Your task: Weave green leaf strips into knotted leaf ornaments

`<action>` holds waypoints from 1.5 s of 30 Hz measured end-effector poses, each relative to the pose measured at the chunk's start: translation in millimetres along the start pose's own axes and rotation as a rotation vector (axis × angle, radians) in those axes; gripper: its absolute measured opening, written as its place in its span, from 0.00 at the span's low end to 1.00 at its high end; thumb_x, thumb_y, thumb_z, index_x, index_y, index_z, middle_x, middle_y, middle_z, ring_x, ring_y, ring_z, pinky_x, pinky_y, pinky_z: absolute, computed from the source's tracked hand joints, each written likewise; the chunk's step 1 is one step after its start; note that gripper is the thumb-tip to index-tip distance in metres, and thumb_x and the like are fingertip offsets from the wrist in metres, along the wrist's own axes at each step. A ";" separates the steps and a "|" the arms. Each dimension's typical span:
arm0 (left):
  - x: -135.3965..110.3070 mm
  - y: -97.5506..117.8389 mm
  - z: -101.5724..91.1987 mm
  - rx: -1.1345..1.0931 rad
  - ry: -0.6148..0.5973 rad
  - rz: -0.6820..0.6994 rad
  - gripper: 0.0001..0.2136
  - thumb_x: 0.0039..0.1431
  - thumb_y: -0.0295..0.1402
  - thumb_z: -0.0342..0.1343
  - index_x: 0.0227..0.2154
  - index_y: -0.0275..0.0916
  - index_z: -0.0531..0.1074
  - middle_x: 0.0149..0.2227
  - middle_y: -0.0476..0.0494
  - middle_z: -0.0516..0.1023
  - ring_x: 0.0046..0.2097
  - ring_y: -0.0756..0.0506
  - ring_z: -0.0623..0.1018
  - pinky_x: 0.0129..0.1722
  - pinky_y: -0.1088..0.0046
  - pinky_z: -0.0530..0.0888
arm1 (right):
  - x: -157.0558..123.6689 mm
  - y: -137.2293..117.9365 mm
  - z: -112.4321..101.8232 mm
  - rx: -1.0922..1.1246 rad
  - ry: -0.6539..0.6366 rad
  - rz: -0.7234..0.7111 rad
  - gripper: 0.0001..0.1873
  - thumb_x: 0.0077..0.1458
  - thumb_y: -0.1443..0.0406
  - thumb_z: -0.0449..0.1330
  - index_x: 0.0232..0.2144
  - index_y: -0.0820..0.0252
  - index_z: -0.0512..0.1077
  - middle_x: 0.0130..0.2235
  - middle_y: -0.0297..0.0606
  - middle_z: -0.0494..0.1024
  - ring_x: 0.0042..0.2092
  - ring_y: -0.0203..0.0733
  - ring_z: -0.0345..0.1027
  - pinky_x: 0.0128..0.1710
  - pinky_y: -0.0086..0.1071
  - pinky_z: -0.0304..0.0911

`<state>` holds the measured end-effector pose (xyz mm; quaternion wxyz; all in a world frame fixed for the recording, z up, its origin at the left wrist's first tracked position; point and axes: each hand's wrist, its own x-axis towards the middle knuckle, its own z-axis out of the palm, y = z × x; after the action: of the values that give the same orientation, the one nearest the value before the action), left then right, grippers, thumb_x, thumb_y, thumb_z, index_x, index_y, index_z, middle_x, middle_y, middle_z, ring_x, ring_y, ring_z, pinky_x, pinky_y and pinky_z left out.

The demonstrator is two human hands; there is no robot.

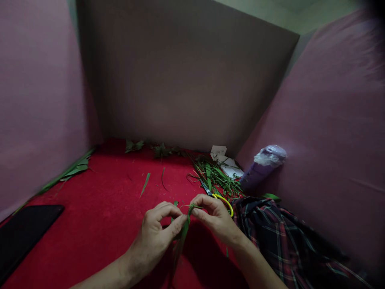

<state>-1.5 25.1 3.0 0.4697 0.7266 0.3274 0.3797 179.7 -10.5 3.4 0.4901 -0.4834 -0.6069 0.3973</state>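
Both my hands meet low in the middle of the picture over a red cloth surface point(99, 208). My left hand point(158, 235) pinches a long green leaf strip point(184, 230) between thumb and fingers. My right hand point(215, 216) is closed on the upper end of the same leaf, where it looks folded or knotted. The leaf's tail hangs down between my wrists. Scissors with a yellow handle point(224, 199) lie just behind my right hand.
A pile of cut green leaves point(218, 176) lies right of centre, with more leaves point(162, 150) along the back wall and at the left edge point(70, 170). A purple wrapped roll point(261, 166), white paper point(221, 154), plaid fabric point(279, 237) and a dark flat object point(22, 235) are nearby. Brown board and pink walls enclose the space.
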 end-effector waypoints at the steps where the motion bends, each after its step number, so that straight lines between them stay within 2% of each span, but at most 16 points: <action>1: 2.0 0.7 -1.8 -0.071 0.004 -0.028 0.11 0.57 0.38 0.52 0.25 0.37 0.73 0.27 0.47 0.74 0.32 0.47 0.72 0.34 0.74 0.67 | 0.0 0.5 -0.7 0.028 -0.018 -0.012 0.06 0.53 0.63 0.60 0.28 0.60 0.71 0.29 0.32 0.70 0.33 0.36 0.62 0.36 0.30 0.58; 5: 8.2 1.9 -7.2 -0.353 0.025 -0.192 0.08 0.56 0.36 0.54 0.28 0.37 0.73 0.31 0.46 0.77 0.36 0.48 0.73 0.38 0.75 0.67 | 0.0 2.0 -1.3 0.140 -0.072 -0.071 0.04 0.51 0.63 0.62 0.29 0.58 0.73 0.35 0.35 0.71 0.39 0.39 0.64 0.42 0.33 0.59; 7: 7.6 1.3 -6.8 -0.501 -0.051 -0.268 0.05 0.53 0.34 0.58 0.30 0.37 0.72 0.32 0.47 0.76 0.35 0.49 0.72 0.36 0.76 0.67 | -0.2 2.2 0.5 0.147 -0.072 -0.080 0.03 0.50 0.63 0.64 0.29 0.56 0.75 0.39 0.37 0.71 0.43 0.40 0.64 0.47 0.36 0.57; 10: 3.7 -0.2 -2.9 -0.716 -0.196 -0.365 0.08 0.48 0.31 0.62 0.32 0.38 0.70 0.31 0.49 0.74 0.30 0.52 0.71 0.28 0.79 0.65 | -0.7 2.2 4.4 0.145 -0.084 -0.062 0.03 0.48 0.63 0.65 0.28 0.55 0.76 0.41 0.37 0.70 0.46 0.42 0.64 0.49 0.38 0.56; 12: 1.6 -1.8 -0.1 -0.783 -0.242 -0.378 0.10 0.47 0.30 0.63 0.32 0.37 0.69 0.31 0.48 0.73 0.30 0.52 0.70 0.26 0.80 0.63 | -0.8 2.7 6.6 0.168 -0.101 -0.047 0.04 0.48 0.62 0.65 0.28 0.55 0.76 0.40 0.37 0.70 0.45 0.42 0.64 0.49 0.38 0.57; 17: 1.6 -7.8 3.6 -0.815 -0.223 -0.370 0.12 0.44 0.29 0.65 0.31 0.36 0.70 0.32 0.47 0.73 0.31 0.52 0.70 0.29 0.79 0.64 | -0.3 7.0 10.5 0.196 -0.110 -0.041 0.05 0.48 0.62 0.65 0.28 0.57 0.75 0.39 0.37 0.70 0.43 0.42 0.65 0.46 0.38 0.58; 22: 3.4 -11.0 4.5 -0.789 -0.144 -0.443 0.13 0.38 0.30 0.68 0.28 0.34 0.72 0.26 0.49 0.73 0.27 0.53 0.70 0.27 0.79 0.63 | -1.3 10.5 15.3 0.147 -0.012 -0.080 0.05 0.49 0.65 0.64 0.28 0.58 0.70 0.39 0.37 0.70 0.44 0.41 0.64 0.47 0.35 0.57; 26: 3.6 -8.5 3.7 -0.768 -0.139 -0.487 0.11 0.39 0.31 0.67 0.26 0.34 0.73 0.23 0.49 0.73 0.24 0.54 0.69 0.24 0.79 0.62 | -2.4 9.6 18.2 0.135 0.078 -0.112 0.08 0.48 0.66 0.64 0.28 0.57 0.66 0.37 0.35 0.70 0.41 0.40 0.64 0.44 0.32 0.57; 31: 4.0 -2.3 2.0 -0.797 -0.152 -0.422 0.09 0.41 0.29 0.66 0.26 0.36 0.71 0.26 0.49 0.73 0.30 0.51 0.71 0.30 0.76 0.66 | -2.9 4.4 22.0 0.078 0.116 -0.092 0.08 0.48 0.65 0.64 0.29 0.57 0.66 0.36 0.35 0.71 0.40 0.40 0.64 0.43 0.32 0.58; 38: 7.5 -6.6 -0.1 -0.750 -0.123 -0.364 0.08 0.42 0.27 0.65 0.25 0.35 0.71 0.26 0.49 0.73 0.31 0.50 0.70 0.32 0.76 0.66 | -5.2 -6.2 23.3 -0.121 0.103 -0.097 0.08 0.55 0.63 0.58 0.25 0.59 0.67 0.33 0.36 0.70 0.38 0.39 0.65 0.40 0.31 0.59; 45: 9.4 -15.3 -0.1 -0.733 -0.101 -0.350 0.08 0.42 0.29 0.65 0.25 0.36 0.72 0.26 0.50 0.73 0.29 0.51 0.69 0.31 0.77 0.65 | -12.8 -15.5 24.4 -0.348 0.078 -0.045 0.02 0.52 0.66 0.60 0.30 0.58 0.69 0.32 0.32 0.73 0.36 0.37 0.66 0.37 0.30 0.59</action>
<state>1.2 38.2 -8.9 0.7704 0.4623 0.2658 0.3495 153.4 -26.5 10.5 0.4309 -0.5623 -0.6577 0.2560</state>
